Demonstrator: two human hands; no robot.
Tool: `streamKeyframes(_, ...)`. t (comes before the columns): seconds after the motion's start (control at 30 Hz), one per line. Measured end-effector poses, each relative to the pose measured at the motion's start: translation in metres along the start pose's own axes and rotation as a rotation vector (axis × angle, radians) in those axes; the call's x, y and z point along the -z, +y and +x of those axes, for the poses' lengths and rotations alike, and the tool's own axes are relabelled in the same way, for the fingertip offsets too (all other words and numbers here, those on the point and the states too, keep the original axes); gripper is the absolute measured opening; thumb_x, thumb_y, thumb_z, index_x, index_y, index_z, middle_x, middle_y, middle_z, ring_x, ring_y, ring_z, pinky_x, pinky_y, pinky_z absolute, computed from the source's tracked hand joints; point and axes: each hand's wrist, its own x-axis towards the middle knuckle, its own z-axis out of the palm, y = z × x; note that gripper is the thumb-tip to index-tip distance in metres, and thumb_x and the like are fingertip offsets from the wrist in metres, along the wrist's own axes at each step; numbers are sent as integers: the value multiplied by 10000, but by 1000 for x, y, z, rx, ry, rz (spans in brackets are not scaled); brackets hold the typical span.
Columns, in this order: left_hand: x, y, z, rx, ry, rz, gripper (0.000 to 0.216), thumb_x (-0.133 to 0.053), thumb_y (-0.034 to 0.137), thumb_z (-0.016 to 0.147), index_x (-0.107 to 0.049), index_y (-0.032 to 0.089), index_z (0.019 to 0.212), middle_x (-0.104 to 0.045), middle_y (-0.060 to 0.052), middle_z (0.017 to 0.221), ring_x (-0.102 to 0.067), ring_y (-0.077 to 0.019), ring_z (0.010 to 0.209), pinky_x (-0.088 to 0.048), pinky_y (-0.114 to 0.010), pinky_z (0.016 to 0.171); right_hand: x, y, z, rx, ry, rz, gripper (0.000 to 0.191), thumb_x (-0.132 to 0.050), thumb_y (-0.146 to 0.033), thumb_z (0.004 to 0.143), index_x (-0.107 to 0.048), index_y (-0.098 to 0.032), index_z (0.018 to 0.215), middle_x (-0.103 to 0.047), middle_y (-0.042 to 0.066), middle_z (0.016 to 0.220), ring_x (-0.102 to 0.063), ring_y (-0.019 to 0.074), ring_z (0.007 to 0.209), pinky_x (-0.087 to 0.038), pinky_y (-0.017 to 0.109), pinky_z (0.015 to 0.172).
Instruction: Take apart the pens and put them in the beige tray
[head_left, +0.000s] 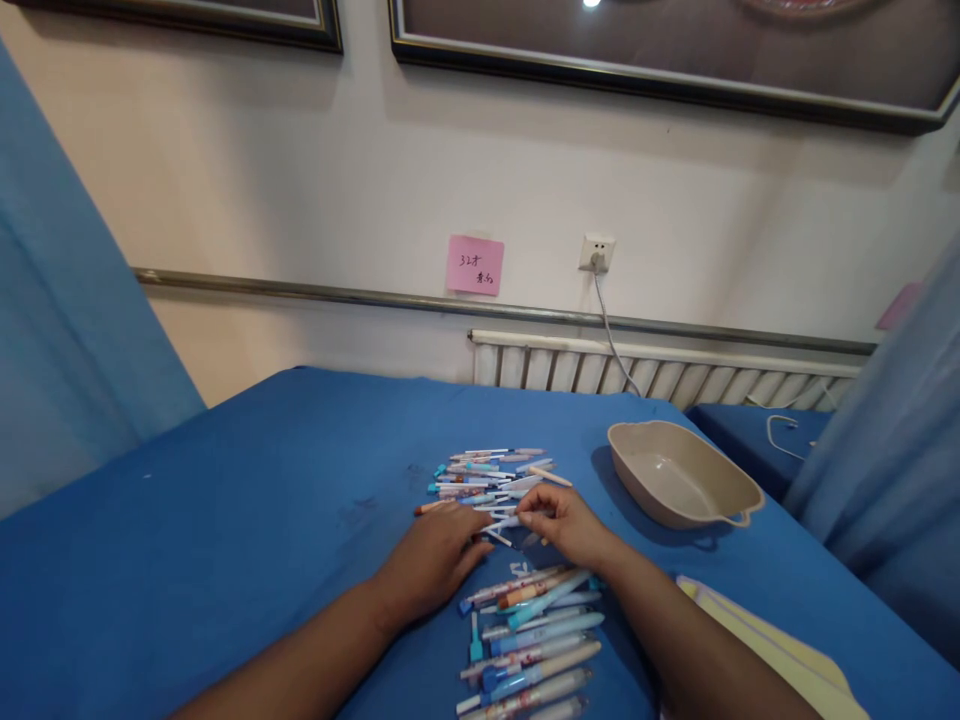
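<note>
My left hand (431,555) lies palm down on the blue table cover (247,520), fingers stretched toward a far pile of pens and thin white refills (487,475). My right hand (562,522) rests just right of it with fingertips pinched together at a thin white refill (501,522) at the pile's near edge. A second group of several pens (536,640) lies in rough rows below both hands, between my forearms.
A beige oval dish (679,475) stands empty to the right of the pens. A pale yellow flat object (780,650) lies at the near right. A radiator (660,370), a wall socket with cable (598,253) and a pink note (475,265) are behind the table.
</note>
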Motion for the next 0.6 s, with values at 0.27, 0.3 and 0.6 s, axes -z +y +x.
streamKeyframes(0.27,8,-7,5,108,19,121,315,-312,314,937,-556,190,780,-607,-37,787,-533,-180,729,-380,-283,680,14,12,2,33,60,-122,110,-593,-272,720,-586,-174,770,-600,-1,737,-554,142,697,-442,248,631)
streamKeyframes(0.3,9,-8,6,119,23,127,315,-312,310,936,-553,189,773,-605,-38,789,-531,-179,730,-378,-281,678,17,14,3,47,79,-173,87,-586,-242,721,-589,-173,774,-605,4,757,-557,146,723,-441,250,655)
streamKeyframes(0.6,6,-4,5,82,55,126,138,-451,250,855,-576,192,859,-592,-49,880,-514,-201,833,-385,-309,735,18,-5,-10,135,-58,-596,184,-646,-146,644,-617,-192,820,-581,9,852,-530,138,770,-401,224,682)
